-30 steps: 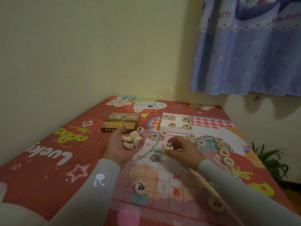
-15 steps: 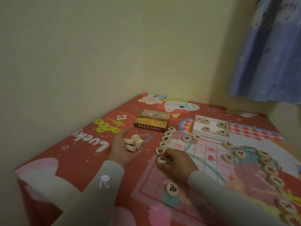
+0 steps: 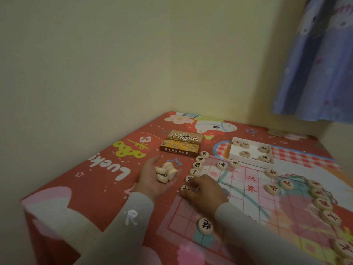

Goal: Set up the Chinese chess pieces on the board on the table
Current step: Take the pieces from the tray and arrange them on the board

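A: Reading the labels first: what writing can you see?

B: The brown box [image 3: 181, 144] at 12 o'clock from the left hand has Chinese characters on its lid and a white line of print on its front side; I cannot read the small words. On the board [image 3: 254, 199] two red characters, 汉界, stand in the middle strip. The red tablecloth [image 3: 76, 180] shows white letters that look like "Lucky", upside down to the person.

A: And the hands?

B: The left hand [image 3: 152, 180] lies palm up and cups a small pile of pieces [image 3: 165, 172], fingers curled loosely around them. It rests on the cloth just beside the board's left edge. The right hand [image 3: 204, 192] is curled over one piece [image 3: 185, 188] on that left edge line, fingertips pinching it.

A: Where are the other pieces?

B: A row of black-marked pieces [image 3: 198, 165] runs along the left edge, from 12 o'clock of the right hand up toward the box. A row of red-marked pieces [image 3: 322, 203] curves along the right edge, at 3 o'clock. One big-looking piece [image 3: 205, 225] sits near the front, touching the right sleeve. The white tray [image 3: 250, 159] at 1 o'clock holds several more.

A: Open room?

B: The board's middle is mostly free. The table's left edge is near the wall [image 3: 95, 73], and a blue curtain [image 3: 321, 64] hangs at the far right.
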Tool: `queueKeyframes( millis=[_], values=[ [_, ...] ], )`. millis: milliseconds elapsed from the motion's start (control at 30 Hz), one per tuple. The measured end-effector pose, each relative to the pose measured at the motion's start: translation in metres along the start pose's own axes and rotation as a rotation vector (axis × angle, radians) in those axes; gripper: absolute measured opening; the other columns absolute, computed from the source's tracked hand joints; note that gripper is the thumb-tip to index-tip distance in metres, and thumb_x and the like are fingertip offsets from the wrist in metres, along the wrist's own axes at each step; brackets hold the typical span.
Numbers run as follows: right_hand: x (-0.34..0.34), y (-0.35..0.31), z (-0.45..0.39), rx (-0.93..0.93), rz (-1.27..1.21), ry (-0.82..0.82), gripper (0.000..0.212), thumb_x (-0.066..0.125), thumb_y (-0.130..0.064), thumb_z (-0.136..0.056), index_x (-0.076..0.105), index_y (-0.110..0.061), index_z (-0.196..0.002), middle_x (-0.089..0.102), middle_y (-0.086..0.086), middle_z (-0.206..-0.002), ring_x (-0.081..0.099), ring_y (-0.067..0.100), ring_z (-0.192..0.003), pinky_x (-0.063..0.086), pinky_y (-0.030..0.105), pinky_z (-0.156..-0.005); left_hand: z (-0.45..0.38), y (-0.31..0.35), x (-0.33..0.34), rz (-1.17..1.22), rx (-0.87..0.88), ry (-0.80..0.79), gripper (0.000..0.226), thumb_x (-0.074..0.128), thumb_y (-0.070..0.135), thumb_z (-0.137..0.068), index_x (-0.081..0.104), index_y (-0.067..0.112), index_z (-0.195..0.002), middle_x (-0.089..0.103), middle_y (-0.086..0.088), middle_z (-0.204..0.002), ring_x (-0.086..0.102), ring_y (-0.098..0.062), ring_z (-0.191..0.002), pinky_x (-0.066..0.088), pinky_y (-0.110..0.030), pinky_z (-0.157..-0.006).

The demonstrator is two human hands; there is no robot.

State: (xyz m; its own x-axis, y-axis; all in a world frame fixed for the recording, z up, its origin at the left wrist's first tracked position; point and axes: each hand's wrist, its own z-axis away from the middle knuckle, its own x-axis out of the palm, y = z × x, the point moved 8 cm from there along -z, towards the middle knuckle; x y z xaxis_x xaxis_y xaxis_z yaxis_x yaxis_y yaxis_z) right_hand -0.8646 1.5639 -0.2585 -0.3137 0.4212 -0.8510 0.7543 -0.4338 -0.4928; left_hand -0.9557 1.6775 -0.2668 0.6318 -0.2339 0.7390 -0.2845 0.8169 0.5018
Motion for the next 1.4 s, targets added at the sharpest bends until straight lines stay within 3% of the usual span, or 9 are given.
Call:
queueKeyframes(
  millis=[167, 367, 500, 600, 700, 867, 1033, 1300, 1400],
  values=[
    [-0.028, 0.015, -0.003, -0.003, -0.078, 0.08, 0.022, 0.058, -0.042, -0.089, 0.069, -0.025, -0.094, 0.061, -0.004, -0.093, 0.058, 0.013, -0.086, 0.044, 0.027, -0.074, 0.0, -0.008, 0.002, -0.082, -0.015, 0.035, 0.037, 0.055, 0.035, -0.092, 0.052, -0.002, -0.094, 0.054, -0.019, -0.088, 0.058, -0.031, -0.077, 0.055, -0.045, -0.072],
    [-0.055, 0.01, -0.002, -0.046, -0.318, 0.155, 0.011, 0.059, -0.032, -0.091, 0.068, -0.029, -0.086, 0.068, -0.013, -0.085, 0.061, 0.0, -0.082, 0.05, 0.022, -0.076, 0.006, -0.041, 0.024, -0.197, -0.191, -0.062, 0.039, 0.059, 0.037, -0.089, 0.054, 0.002, -0.106, 0.06, -0.02, -0.089, 0.064, -0.034, -0.079, 0.057, -0.045, -0.067],
    [-0.054, 0.009, 0.0, -0.052, -0.358, 0.081, 0.018, 0.056, -0.032, -0.093, 0.07, -0.023, -0.1, 0.069, -0.012, -0.093, 0.061, 0.0, -0.088, 0.048, 0.02, -0.081, 0.014, -0.066, 0.04, -0.224, -0.32, -0.171, 0.042, 0.053, 0.04, -0.091, 0.058, 0.0, -0.104, 0.064, -0.018, -0.086, 0.063, -0.029, -0.08, 0.058, -0.041, -0.062],
    [-0.05, 0.015, 0.001, -0.04, -0.328, 0.018, 0.019, 0.054, -0.036, -0.094, 0.07, -0.025, -0.094, 0.067, -0.013, -0.092, 0.06, 0.001, -0.087, 0.046, 0.023, -0.08, 0.021, -0.075, 0.05, -0.24, -0.363, -0.218, 0.044, 0.052, 0.04, -0.092, 0.064, -0.002, -0.099, 0.068, -0.019, -0.084, 0.064, -0.029, -0.08, 0.056, -0.044, -0.07],
    [-0.05, 0.02, 0.003, -0.036, -0.372, 0.005, 0.013, 0.055, -0.037, -0.094, 0.066, -0.033, -0.09, 0.067, -0.015, -0.09, 0.06, -0.002, -0.087, 0.046, 0.02, -0.079, 0.02, -0.076, 0.052, -0.271, -0.358, -0.208, 0.044, 0.051, 0.041, -0.092, 0.063, 0.0, -0.102, 0.068, -0.018, -0.087, 0.063, -0.027, -0.084, 0.052, -0.045, -0.077],
    [-0.053, 0.018, 0.007, -0.056, -0.414, 0.006, 0.013, 0.055, -0.036, -0.094, 0.064, -0.032, -0.102, 0.068, -0.014, -0.094, 0.062, -0.001, -0.085, 0.047, 0.018, -0.076, 0.021, -0.075, 0.056, -0.29, -0.338, -0.209, 0.042, 0.05, 0.04, -0.091, 0.063, 0.002, -0.098, 0.066, -0.015, -0.089, 0.062, -0.025, -0.083, 0.055, -0.042, -0.07],
    [-0.066, 0.022, 0.008, -0.073, -0.596, 0.108, 0.018, 0.072, -0.023, -0.084, 0.065, -0.033, -0.097, 0.069, -0.013, -0.101, 0.066, 0.006, -0.094, 0.055, 0.032, -0.087, 0.011, -0.071, 0.048, -0.237, -0.29, -0.158, 0.044, 0.051, 0.041, -0.093, 0.061, 0.0, -0.103, 0.064, -0.019, -0.091, 0.062, -0.03, -0.083, 0.056, -0.045, -0.071],
    [-0.082, 0.028, 0.013, -0.094, -0.691, 0.198, 0.032, 0.079, -0.01, -0.076, 0.061, -0.02, -0.1, 0.07, -0.009, -0.103, 0.066, 0.002, -0.097, 0.053, 0.022, -0.087, 0.0, -0.056, 0.042, -0.158, -0.176, -0.11, 0.053, 0.047, 0.04, -0.096, 0.062, -0.01, -0.104, 0.067, -0.025, -0.093, 0.066, -0.038, -0.08, 0.058, -0.044, -0.064],
    [-0.08, 0.03, 0.013, -0.097, -0.677, 0.211, 0.03, 0.078, -0.009, -0.076, 0.061, -0.021, -0.097, 0.069, -0.008, -0.101, 0.066, 0.002, -0.094, 0.054, 0.021, -0.087, -0.001, -0.056, 0.042, -0.151, -0.169, -0.1, 0.052, 0.047, 0.039, -0.096, 0.061, -0.01, -0.104, 0.066, -0.026, -0.096, 0.063, -0.037, -0.096, 0.056, -0.045, -0.068]
  ],
)
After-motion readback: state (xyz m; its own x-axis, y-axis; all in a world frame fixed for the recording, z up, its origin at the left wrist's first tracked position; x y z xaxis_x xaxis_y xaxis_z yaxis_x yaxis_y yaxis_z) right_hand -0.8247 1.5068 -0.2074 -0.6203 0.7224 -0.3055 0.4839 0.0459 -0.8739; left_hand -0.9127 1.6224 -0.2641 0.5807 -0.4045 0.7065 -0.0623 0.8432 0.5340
